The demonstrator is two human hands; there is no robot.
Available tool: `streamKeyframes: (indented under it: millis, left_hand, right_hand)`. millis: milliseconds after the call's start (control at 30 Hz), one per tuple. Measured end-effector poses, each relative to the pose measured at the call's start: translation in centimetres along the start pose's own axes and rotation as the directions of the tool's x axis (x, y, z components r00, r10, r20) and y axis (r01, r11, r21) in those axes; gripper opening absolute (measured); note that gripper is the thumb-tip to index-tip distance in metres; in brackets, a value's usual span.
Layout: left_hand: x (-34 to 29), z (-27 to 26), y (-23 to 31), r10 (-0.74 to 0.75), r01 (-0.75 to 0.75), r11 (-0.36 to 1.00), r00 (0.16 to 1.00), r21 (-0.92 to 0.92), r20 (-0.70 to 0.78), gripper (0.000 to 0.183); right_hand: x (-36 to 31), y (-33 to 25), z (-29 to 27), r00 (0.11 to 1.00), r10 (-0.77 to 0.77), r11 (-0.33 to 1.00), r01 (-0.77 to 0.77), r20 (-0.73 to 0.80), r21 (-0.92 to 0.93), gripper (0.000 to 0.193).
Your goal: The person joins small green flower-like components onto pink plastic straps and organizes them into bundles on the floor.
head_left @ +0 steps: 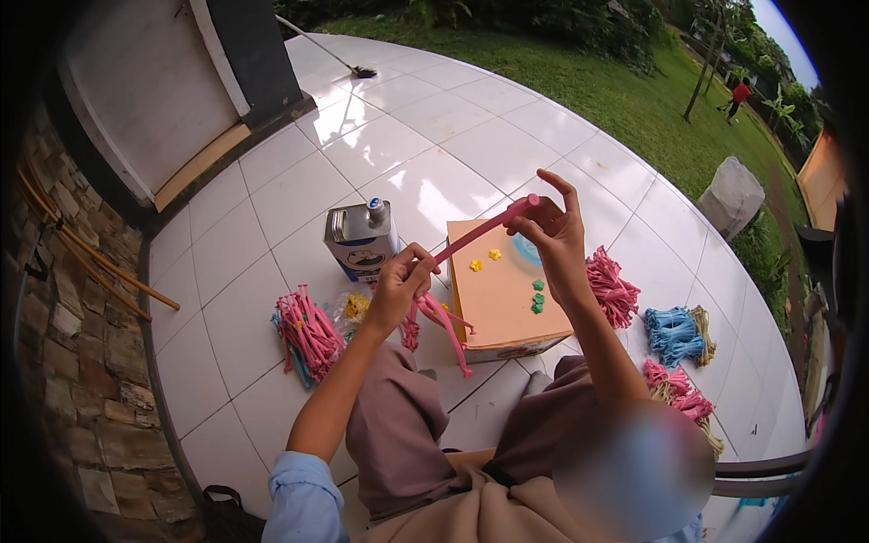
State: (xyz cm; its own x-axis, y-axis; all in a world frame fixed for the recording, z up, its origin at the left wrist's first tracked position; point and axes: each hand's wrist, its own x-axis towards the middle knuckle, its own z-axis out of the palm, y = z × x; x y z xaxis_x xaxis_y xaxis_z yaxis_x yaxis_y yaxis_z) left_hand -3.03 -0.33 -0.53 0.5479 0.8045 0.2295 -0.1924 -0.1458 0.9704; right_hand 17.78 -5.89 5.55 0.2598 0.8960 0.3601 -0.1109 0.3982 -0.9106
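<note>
A pink strip [478, 239] with a round knob at its tip stretches slantwise between my two hands, above a cardboard box. My left hand [403, 288] is closed around its lower end, and more pink strips [450, 337] dangle below that fist. Near the knob, my right hand [557, 233] pinches the strip between thumb and finger, index finger raised. On the peach top of the cardboard box [486, 312] lie small yellow flowers [476, 265], green flowers [538, 299] and a round pale-blue item [525, 253], partly hidden by my right hand.
Left of the box stands a metal can [359, 244] with a spout. Pink strips lie bundled [310, 328] beside a clear bag with yellow pieces [351, 309]. Rightward are pink [612, 288] and blue bundles [673, 337]. A broom [360, 71] lies on the tiles; a distant person [740, 95] is on the grass.
</note>
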Motion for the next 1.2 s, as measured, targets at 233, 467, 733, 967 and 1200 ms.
streamKeyframes:
  millis: [233,467,733,967,1200]
  left_hand:
    - [0.0,-0.2,-0.2,-0.023,0.023,1.000,1.000,0.018,-0.003,0.020]
    - [0.4,0.0,-0.4,0.012,-0.013,0.999,1.000,-0.037,-0.008,0.020]
    - [0.7,-0.3,-0.7,-0.153,0.158,0.963,0.987,-0.219,0.039,0.018]
    - [1.1,0.6,-1.1,-0.214,0.220,0.940,0.975,-0.260,0.051,0.019]
    - [1.1,0.4,-1.9,-0.281,0.292,0.922,0.957,-0.253,0.078,0.021]
  right_hand:
    - [-0.2,0.0,-0.1,0.999,-0.035,0.999,0.035,-0.002,0.003,0.056]
    - [-0.4,2.7,-0.8,0.955,0.274,0.962,-0.271,0.112,-0.035,0.054]
    - [-0.9,7.8,-8.5,0.829,0.517,0.528,-0.113,0.213,-0.842,0.048]
    - [-3.8,13.4,-13.2,0.862,0.477,0.471,-0.088,0.169,-0.877,0.026]
    - [-5.0,14.5,-12.2,0.874,0.446,0.380,0.010,0.193,-0.925,0.034]
